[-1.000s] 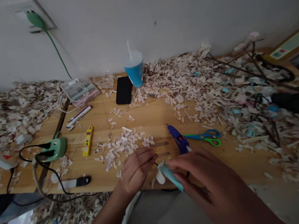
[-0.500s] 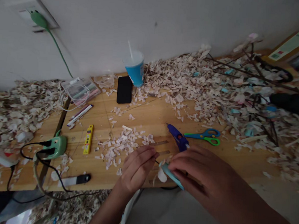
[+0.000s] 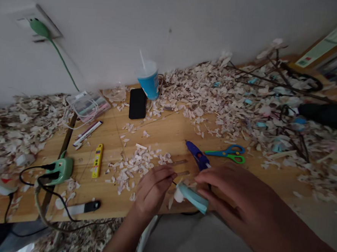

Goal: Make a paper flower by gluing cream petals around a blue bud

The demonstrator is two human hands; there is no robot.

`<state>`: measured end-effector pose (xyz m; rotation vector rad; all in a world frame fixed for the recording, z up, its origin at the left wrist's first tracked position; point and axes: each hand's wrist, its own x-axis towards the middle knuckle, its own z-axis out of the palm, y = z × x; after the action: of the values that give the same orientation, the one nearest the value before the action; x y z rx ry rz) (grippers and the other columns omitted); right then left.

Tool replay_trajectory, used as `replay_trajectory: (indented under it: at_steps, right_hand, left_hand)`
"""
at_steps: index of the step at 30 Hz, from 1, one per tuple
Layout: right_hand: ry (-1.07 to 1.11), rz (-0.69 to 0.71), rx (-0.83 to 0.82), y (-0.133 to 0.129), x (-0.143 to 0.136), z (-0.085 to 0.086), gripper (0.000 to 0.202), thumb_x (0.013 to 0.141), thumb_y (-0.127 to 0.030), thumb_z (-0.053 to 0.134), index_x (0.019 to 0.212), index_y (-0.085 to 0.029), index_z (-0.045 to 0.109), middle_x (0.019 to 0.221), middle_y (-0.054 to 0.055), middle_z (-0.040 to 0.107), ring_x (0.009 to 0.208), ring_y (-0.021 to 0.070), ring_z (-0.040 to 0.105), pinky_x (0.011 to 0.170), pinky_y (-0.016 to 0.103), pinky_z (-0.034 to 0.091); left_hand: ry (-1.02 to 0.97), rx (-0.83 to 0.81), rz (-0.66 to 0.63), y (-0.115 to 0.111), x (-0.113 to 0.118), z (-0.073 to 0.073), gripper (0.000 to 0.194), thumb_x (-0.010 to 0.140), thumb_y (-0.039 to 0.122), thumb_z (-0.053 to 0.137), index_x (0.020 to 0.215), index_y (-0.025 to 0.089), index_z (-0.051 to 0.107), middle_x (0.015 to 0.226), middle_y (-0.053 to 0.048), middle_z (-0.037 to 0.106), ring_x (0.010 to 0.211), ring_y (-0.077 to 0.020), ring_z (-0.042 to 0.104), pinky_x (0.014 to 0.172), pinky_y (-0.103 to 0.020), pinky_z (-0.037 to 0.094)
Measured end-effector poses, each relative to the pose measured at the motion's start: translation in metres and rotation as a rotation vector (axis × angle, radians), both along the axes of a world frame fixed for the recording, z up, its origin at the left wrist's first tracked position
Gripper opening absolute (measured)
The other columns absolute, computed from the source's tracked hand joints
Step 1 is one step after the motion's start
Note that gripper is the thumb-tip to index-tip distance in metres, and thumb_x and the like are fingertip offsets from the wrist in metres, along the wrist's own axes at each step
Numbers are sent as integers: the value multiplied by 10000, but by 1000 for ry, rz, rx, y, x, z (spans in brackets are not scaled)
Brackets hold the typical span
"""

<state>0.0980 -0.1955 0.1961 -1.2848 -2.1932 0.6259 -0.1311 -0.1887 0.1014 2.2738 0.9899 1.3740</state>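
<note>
Between the fingertips of my left hand [image 3: 154, 186] is a thin dark stem [image 3: 174, 183], held in a closed pinch. A curved light-blue strip [image 3: 193, 198] is at the stem's right end, with a pale petal-like piece [image 3: 178, 195] beside it. My right hand [image 3: 237, 196] is just right of the strip, thumb and fingers apart; its far fingers are partly hidden. Beyond that hand lies a dark-blue glue gun [image 3: 196, 156], next to blue-and-green scissors [image 3: 226, 151]. Loose pale petals [image 3: 137, 162] are scattered on the wooden table [image 3: 162, 129] beyond my left hand.
At the back stand a blue cup [image 3: 149, 86] with a straw and a black phone [image 3: 137, 103]. A yellow box [image 3: 97, 161], a marker [image 3: 88, 132] and a green power adapter [image 3: 64, 171] with cables lie left. Petal heaps [image 3: 216, 94] and branches [image 3: 285, 85] spread right.
My right hand has let go of the light-blue strip and drawn slightly right, its fingers parting. The left hand keeps its pinch on the stem. The whole view has shifted slightly.
</note>
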Motion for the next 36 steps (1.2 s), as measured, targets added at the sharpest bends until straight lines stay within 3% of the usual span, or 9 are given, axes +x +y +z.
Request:
replay_trajectory:
  at_steps: [4, 8, 12, 16, 19, 24, 28, 32, 36]
  right_hand:
    - [61, -85, -2, 1, 10, 1, 122, 991, -276, 520, 1095, -303, 578, 1046, -1, 733, 930, 193, 704, 799, 332, 565]
    - [90, -121, 11, 0, 15, 4, 117, 992, -309, 525, 1083, -308, 598, 1032, 4, 736, 933, 190, 709, 810, 310, 579]
    - [144, -35, -50, -1, 13, 6, 120, 997, -275, 532, 1104, -316, 569, 1006, -26, 714, 915, 135, 687, 798, 235, 559]
    - [246, -8, -100, -1, 5, 0, 170, 984, -189, 544, 1111, -296, 572, 988, -20, 703, 902, 123, 679, 791, 222, 544]
    - [326, -14, -141, -1, -2, -6, 189, 970, -159, 565, 1116, -278, 588, 1025, -4, 704, 968, 137, 669, 868, 250, 535]
    - [328, -1, -99, 2, -9, -10, 265, 962, -133, 568, 1186, -266, 617, 1085, 26, 706, 1031, 156, 659, 917, 284, 541]
    - [304, 32, -34, 6, -12, -12, 206, 945, -124, 575, 1084, -255, 651, 1018, 29, 720, 951, 164, 684, 836, 284, 575]
    - [239, 12, 38, 7, -15, -15, 197, 944, -119, 549, 1048, -250, 652, 988, 36, 715, 905, 170, 687, 812, 303, 585]
    - [179, 0, 78, 7, -18, -17, 182, 947, -110, 547, 1017, -247, 645, 978, 36, 693, 922, 175, 677, 835, 312, 583]
  left_hand:
    - [-235, -205, 14, 2, 9, 2, 89, 898, 94, 653, 887, 178, 626, 957, -67, 760, 897, -174, 745, 740, -284, 613]
    - [-461, -438, -47, -1, 16, -2, 136, 859, 211, 738, 840, 200, 604, 916, -46, 772, 832, -201, 762, 706, -314, 628]
    - [-655, -606, -69, -1, 21, -6, 232, 803, 375, 795, 789, 221, 621, 814, -20, 764, 721, -219, 767, 602, -319, 642]
    - [-643, -769, 3, 4, 29, -1, 266, 810, 491, 754, 754, 242, 680, 706, -13, 742, 625, -239, 746, 525, -339, 623]
    - [-641, -796, 38, 6, 35, 3, 326, 821, 521, 725, 698, 225, 667, 624, -10, 716, 526, -205, 698, 450, -294, 569]
    - [-676, -752, 120, 2, 37, 0, 303, 789, 468, 775, 671, 224, 640, 593, 14, 699, 477, -150, 636, 437, -243, 507]
    - [-650, -816, 191, -2, 33, -2, 266, 747, 378, 810, 687, 215, 609, 624, 14, 689, 519, -132, 614, 495, -232, 503]
    - [-571, -838, 253, -4, 31, 0, 312, 693, 275, 805, 593, 191, 522, 548, 36, 584, 501, -104, 528, 496, -206, 459]
    - [-552, -832, 342, -4, 34, 1, 176, 671, 204, 747, 609, 181, 584, 567, 26, 611, 514, -106, 527, 493, -198, 446]
